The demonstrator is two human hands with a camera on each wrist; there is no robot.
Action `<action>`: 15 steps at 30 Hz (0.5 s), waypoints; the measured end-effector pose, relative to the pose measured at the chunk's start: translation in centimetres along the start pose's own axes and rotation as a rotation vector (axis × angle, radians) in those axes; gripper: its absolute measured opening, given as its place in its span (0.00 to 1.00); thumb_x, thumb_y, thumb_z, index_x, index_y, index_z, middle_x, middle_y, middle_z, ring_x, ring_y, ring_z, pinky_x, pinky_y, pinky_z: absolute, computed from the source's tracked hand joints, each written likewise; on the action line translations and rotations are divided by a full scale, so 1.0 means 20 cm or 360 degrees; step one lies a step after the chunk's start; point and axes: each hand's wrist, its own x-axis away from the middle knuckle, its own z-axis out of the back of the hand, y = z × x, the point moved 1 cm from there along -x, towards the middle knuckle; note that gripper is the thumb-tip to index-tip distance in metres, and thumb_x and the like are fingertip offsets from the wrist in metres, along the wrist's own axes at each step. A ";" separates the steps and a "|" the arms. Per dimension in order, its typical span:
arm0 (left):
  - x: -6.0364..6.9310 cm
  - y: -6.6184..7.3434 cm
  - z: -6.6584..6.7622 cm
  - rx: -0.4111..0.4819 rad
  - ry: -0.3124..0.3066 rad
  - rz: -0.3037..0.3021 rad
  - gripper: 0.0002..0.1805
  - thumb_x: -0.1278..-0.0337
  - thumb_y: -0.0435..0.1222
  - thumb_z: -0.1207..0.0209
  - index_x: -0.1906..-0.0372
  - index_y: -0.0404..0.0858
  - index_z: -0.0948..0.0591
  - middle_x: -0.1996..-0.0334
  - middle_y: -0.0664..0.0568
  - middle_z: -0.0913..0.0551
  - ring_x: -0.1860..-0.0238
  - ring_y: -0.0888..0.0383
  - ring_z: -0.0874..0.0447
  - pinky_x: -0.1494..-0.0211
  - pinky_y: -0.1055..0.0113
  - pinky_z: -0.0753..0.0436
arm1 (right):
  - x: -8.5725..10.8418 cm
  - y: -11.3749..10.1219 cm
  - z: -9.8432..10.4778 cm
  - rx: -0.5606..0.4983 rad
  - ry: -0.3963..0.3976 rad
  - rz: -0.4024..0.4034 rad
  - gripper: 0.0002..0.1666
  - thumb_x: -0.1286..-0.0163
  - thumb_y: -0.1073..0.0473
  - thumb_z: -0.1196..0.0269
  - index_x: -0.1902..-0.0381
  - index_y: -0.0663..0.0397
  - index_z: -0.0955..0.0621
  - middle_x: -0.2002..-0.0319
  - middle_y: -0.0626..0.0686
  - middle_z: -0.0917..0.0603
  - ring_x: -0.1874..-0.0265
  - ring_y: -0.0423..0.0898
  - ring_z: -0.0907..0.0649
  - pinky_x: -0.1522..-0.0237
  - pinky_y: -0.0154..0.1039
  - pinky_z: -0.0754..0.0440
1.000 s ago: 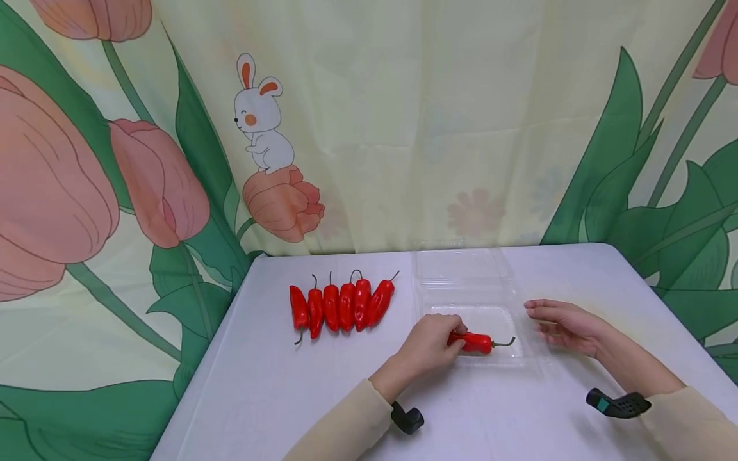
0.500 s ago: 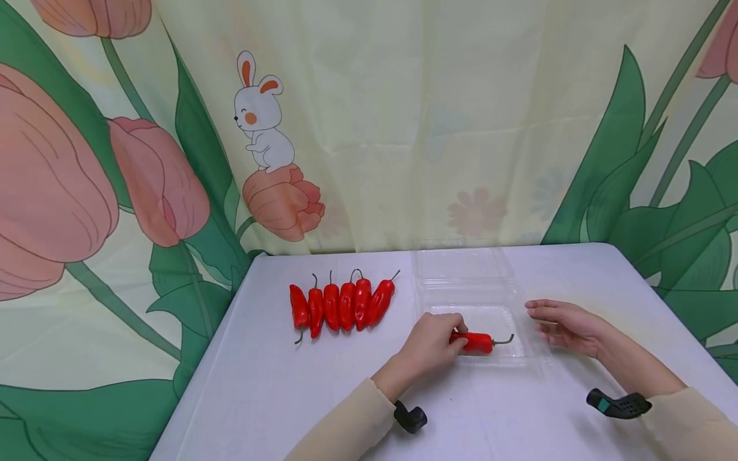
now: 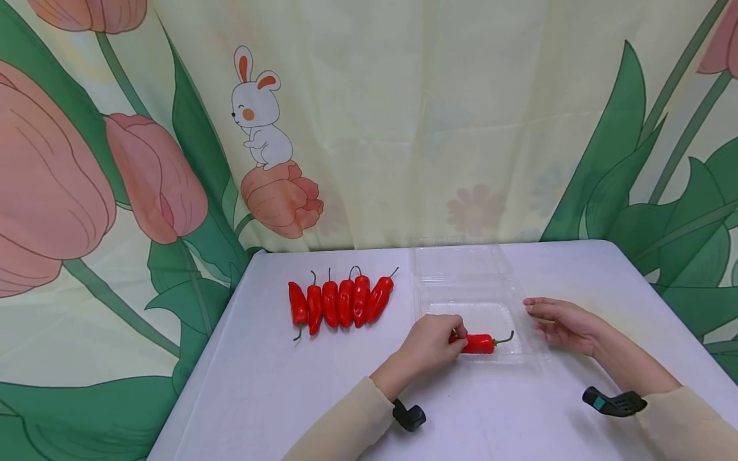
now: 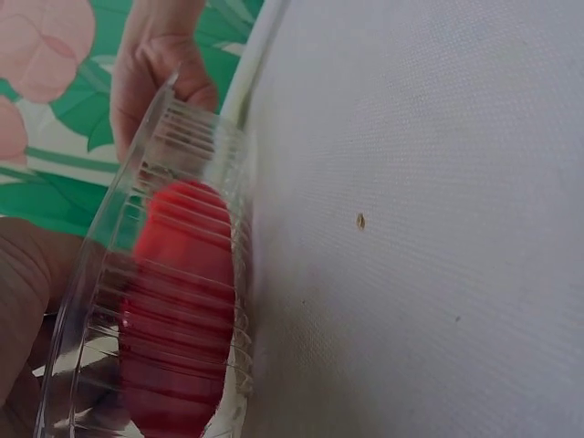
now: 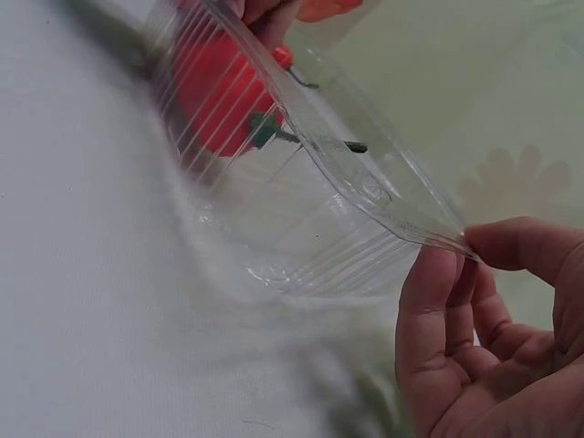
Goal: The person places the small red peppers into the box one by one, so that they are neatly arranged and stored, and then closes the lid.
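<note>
My left hand (image 3: 429,346) grips the blunt end of a red pepper (image 3: 480,344) inside the front half of a clear plastic container (image 3: 490,315), the green stem pointing right. Through the ribbed wall in the left wrist view the pepper (image 4: 178,310) shows beside my fingers. My right hand (image 3: 567,326) is at the container's right side; in the right wrist view its thumb and fingers pinch the corner of the clear rim (image 5: 429,239). The container's lid (image 3: 455,262) lies folded back behind the base.
Several red peppers (image 3: 346,302) lie in a row on the white-covered table (image 3: 277,397), left of the container. A curtain (image 3: 369,128) printed with tulips and a rabbit hangs behind the table's back edge. Black wrist cameras sit on both wrists.
Both hands keep nearly the same place. The pepper in my left hand has shifted very slightly, its stem tip a little higher. The whole head view has moved a little.
</note>
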 end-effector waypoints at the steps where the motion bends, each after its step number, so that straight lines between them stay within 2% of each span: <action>1: 0.00 0.00 0.00 0.0000 0.0000 0.0000 0.03 0.37 0.39 0.32 0.60 0.50 0.15 0.73 0.66 0.17 0.74 0.71 0.27 0.69 0.82 0.27 | 0.00 0.00 0.00 -0.0010 -0.0001 -0.0001 0.11 0.19 0.54 0.44 0.56 0.35 0.15 0.59 0.46 0.15 0.68 0.42 0.14 0.63 0.30 0.15; 15: 0.00 0.00 0.01 0.0020 0.0033 -0.0036 0.05 0.37 0.38 0.32 0.59 0.50 0.15 0.68 0.65 0.14 0.71 0.72 0.25 0.65 0.84 0.26 | 0.00 0.00 0.01 -0.0045 -0.0024 -0.0002 0.10 0.18 0.53 0.45 0.54 0.36 0.16 0.60 0.47 0.15 0.68 0.41 0.14 0.63 0.31 0.14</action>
